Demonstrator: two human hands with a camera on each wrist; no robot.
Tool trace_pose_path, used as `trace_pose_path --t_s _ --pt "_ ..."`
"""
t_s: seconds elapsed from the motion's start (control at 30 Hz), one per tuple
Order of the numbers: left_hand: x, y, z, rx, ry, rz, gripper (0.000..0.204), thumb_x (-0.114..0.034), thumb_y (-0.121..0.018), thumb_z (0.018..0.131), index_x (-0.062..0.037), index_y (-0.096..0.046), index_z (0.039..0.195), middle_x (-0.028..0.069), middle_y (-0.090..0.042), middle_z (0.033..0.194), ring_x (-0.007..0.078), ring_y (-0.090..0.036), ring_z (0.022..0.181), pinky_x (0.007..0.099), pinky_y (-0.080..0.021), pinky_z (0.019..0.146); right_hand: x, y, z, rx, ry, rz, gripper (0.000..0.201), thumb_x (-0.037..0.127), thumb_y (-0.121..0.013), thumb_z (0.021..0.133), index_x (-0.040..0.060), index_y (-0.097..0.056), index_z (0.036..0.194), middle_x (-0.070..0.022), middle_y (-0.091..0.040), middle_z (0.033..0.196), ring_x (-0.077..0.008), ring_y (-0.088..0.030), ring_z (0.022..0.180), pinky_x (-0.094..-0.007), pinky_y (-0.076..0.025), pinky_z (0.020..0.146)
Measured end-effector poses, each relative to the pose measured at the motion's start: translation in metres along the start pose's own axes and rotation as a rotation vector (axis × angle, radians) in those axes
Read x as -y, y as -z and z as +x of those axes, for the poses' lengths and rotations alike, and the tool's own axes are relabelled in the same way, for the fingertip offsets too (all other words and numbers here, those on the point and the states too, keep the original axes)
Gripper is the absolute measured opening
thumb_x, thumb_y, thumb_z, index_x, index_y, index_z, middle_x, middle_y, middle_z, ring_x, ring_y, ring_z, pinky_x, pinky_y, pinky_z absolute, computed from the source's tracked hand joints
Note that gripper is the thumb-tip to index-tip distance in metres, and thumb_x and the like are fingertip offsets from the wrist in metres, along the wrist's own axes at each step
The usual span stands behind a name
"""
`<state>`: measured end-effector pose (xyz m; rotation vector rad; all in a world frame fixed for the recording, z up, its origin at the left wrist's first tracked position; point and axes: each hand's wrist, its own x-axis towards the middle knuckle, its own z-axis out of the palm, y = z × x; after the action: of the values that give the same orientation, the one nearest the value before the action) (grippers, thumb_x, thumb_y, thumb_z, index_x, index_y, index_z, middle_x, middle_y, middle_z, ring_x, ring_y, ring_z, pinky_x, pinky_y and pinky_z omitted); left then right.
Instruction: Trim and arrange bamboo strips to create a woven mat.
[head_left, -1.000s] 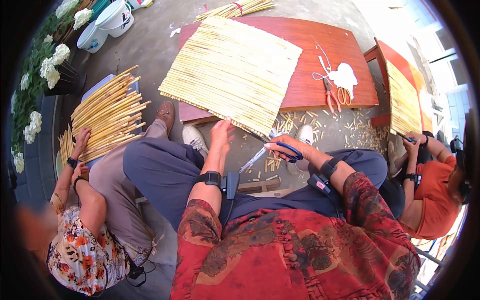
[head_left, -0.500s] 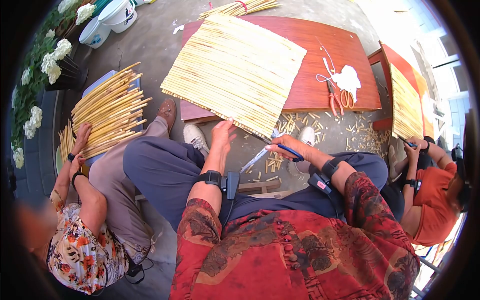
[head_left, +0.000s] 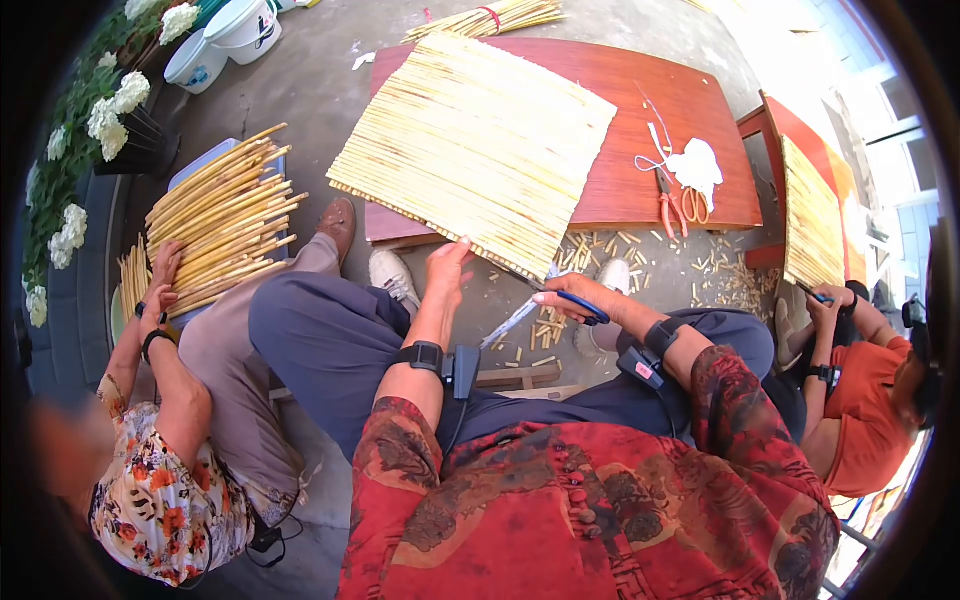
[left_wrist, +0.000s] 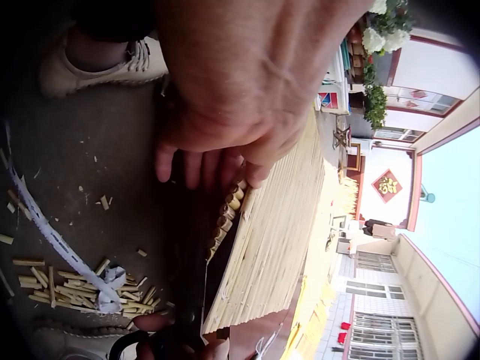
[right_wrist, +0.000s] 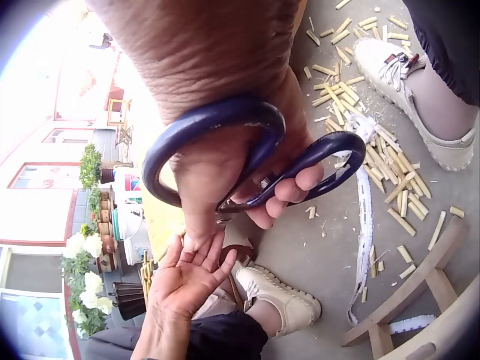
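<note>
A pale reed mat [head_left: 470, 140] of side-by-side stalks lies slanted across the red table, its near edge jutting toward me. My left hand [head_left: 447, 268] pinches that edge, thumb on the upper face and fingers below; the cut stalk ends [left_wrist: 227, 214] show beside it in the left wrist view. My right hand [head_left: 580, 293] grips blue-handled scissors [right_wrist: 217, 112], with fingers through the loops. Their dark blades [head_left: 517, 277] lie along the mat's near edge, close to its right corner. The mat hides part of the blades.
Red-handled pliers [head_left: 668, 208], orange-handled scissors [head_left: 695, 205] and white string [head_left: 697, 165] lie on the red table [head_left: 640, 90]. Cut stalk pieces [head_left: 548, 330] litter the floor. On the left, one person handles stacked stalks [head_left: 220, 220]; another works at a second mat [head_left: 812, 215] on the right.
The scissors' handles have turned and look narrower in the head view than a second ago. Both my hands stay at the mat's edge. The whole scene has shifted slightly right.
</note>
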<state>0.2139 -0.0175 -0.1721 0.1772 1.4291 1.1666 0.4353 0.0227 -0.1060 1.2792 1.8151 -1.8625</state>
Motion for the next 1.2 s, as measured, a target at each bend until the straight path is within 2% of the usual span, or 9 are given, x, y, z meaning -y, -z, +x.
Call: trace_pose_path --t_s 0.17,0.37,0.8,0.9,0.97,1.07,1.13,1.17,1.2 --pt "-0.001 0.002 -0.001 0.068 -0.003 0.041 0.032 -0.033 -0.059 0.079 -0.0073 -0.055 0.097 0.0057 -0.055 0.097 0.0196 -0.049 0.098 0.0408 -0.038 0.078 0.002 0.002 0.004 0.031 0.013 0.05 0.052 0.053 -0.051 0.078 0.0031 -0.049 0.063 -0.0005 -0.043 0.051 -0.0079 -0.044 0.041 -0.0214 -0.038 0.038" --pt "0.001 0.001 0.0 0.06 -0.012 0.042 0.031 -0.032 -0.059 0.079 -0.0073 -0.056 0.097 0.0052 -0.056 0.097 0.0188 -0.049 0.097 0.0394 -0.038 0.078 0.004 0.003 0.005 0.027 -0.031 0.036 0.055 0.056 -0.053 0.075 0.0027 -0.048 0.06 -0.0012 -0.042 0.049 -0.0087 -0.042 0.04 -0.0218 -0.036 0.037" --pt "0.004 0.002 0.004 0.06 0.003 -0.008 0.028 -0.03 -0.059 0.079 -0.0068 -0.057 0.095 0.0059 -0.057 0.097 0.0193 -0.05 0.097 0.0391 -0.039 0.077 0.009 -0.002 0.004 -0.05 -0.075 0.033 0.047 0.047 -0.061 0.075 0.0017 -0.051 0.065 -0.0025 -0.043 0.052 -0.0091 -0.039 0.038 -0.0234 -0.032 0.035" --pt "0.004 0.001 0.003 0.06 0.004 0.016 0.032 -0.031 -0.058 0.08 -0.0062 -0.056 0.099 0.0075 -0.056 0.1 0.0208 -0.049 0.099 0.0408 -0.038 0.079 0.006 -0.003 0.003 -0.069 -0.054 0.006 0.046 0.045 -0.062 0.074 0.0011 -0.054 0.068 -0.0028 -0.045 0.052 -0.0099 -0.04 0.04 -0.0235 -0.033 0.036" --pt "0.003 0.0 0.003 0.035 0.009 -0.042 0.039 -0.039 -0.05 0.083 -0.0054 -0.053 0.104 0.0097 -0.054 0.106 0.0233 -0.049 0.101 0.0434 -0.037 0.081 0.004 -0.002 0.005 -0.07 -0.035 0.009 0.045 0.045 -0.062 0.075 0.0009 -0.055 0.069 -0.0028 -0.045 0.052 -0.0105 -0.041 0.041 -0.0238 -0.034 0.037" --pt "0.001 0.002 0.007 0.024 0.07 -0.015 0.049 -0.046 -0.039 0.086 -0.0039 -0.049 0.109 0.0123 -0.051 0.111 0.0253 -0.048 0.103 0.0454 -0.036 0.082 -0.004 -0.001 0.006 -0.009 -0.08 -0.032 0.049 0.049 -0.059 0.075 0.0011 -0.058 0.079 -0.0048 -0.048 0.06 -0.0105 -0.047 0.051 -0.0253 -0.039 0.043" --pt "-0.001 0.004 0.006 -0.037 0.06 -0.01 0.051 -0.047 -0.036 0.087 -0.0033 -0.048 0.11 0.0129 -0.051 0.112 0.0256 -0.047 0.104 0.046 -0.036 0.082 -0.012 -0.003 0.002 0.076 0.023 -0.049 0.051 0.051 -0.055 0.077 0.0031 -0.056 0.093 -0.004 -0.047 0.065 -0.011 -0.048 0.058 -0.0226 -0.04 0.051" --pt "-0.003 0.006 0.006 -0.106 0.049 -0.006 0.054 -0.048 -0.033 0.087 -0.0026 -0.048 0.112 0.0135 -0.05 0.114 0.0259 -0.047 0.105 0.0466 -0.035 0.083 -0.009 -0.001 -0.003 0.124 0.056 -0.171 0.06 0.057 -0.054 0.074 0.0038 -0.054 0.103 -0.0085 -0.053 0.083 -0.016 -0.052 0.08 -0.0284 -0.043 0.067" --pt "-0.003 0.009 0.005 -0.103 0.048 -0.004 0.054 -0.048 -0.033 0.087 -0.0026 -0.048 0.112 0.0135 -0.05 0.114 0.0259 -0.047 0.105 0.0466 -0.035 0.083 -0.019 -0.004 -0.001 0.121 0.056 -0.17 0.06 0.057 -0.054 0.074 0.0038 -0.054 0.103 -0.0085 -0.053 0.083 -0.016 -0.052 0.08 -0.0284 -0.043 0.067"
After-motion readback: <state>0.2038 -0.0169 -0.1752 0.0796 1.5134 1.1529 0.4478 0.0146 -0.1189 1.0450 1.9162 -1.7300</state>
